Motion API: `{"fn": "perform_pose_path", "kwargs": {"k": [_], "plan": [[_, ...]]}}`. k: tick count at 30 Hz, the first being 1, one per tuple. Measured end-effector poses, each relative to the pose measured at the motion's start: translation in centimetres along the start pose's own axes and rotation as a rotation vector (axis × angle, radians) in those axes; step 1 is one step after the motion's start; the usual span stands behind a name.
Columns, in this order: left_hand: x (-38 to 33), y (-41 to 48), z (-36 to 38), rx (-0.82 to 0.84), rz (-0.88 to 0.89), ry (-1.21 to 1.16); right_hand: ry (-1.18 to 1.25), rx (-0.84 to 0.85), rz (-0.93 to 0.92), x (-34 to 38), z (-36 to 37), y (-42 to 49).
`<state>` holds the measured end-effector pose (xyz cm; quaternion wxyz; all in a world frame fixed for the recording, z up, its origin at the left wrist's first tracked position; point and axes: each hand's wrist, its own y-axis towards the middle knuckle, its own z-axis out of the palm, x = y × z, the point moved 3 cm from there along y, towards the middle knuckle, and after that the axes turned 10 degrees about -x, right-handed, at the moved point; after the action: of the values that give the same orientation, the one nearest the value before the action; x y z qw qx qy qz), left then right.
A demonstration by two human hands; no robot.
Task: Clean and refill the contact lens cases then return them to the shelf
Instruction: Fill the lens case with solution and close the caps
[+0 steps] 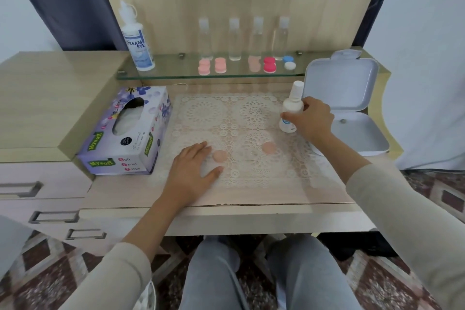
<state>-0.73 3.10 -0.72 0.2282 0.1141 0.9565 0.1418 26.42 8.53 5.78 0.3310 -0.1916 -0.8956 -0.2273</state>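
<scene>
Your left hand lies flat, fingers straight, a round peach plastic lens-case cap just off the forefinger tip. Your right hand curls round the upright small white plastic solution bottle. Behind those fingers, the open white hinged box holds one small grey speck.

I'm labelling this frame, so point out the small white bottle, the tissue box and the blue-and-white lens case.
small white bottle (292,107): head view, upper body below the neck.
tissue box (141,141): head view, top face beside the opening.
blue-and-white lens case (289,66): head view, its white cap.
</scene>
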Motion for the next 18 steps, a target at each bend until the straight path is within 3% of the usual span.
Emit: {"fn": "perform_pose_path", "kwargs": {"k": [4,12,18], "plan": [[0.0,0.1,0.1,-0.003,-0.006,0.015,0.158,-0.005,-0.020,0.6,-1.0,-1.0],[0.0,0.1,0.0,0.023,-0.006,-0.009,0.250,0.080,-0.095,0.6,-3.6,-5.8],[-0.2,0.9,-0.9,-0.006,-0.134,-0.248,0.275,0.112,-0.120,-0.5,-3.8,-7.5]]}}
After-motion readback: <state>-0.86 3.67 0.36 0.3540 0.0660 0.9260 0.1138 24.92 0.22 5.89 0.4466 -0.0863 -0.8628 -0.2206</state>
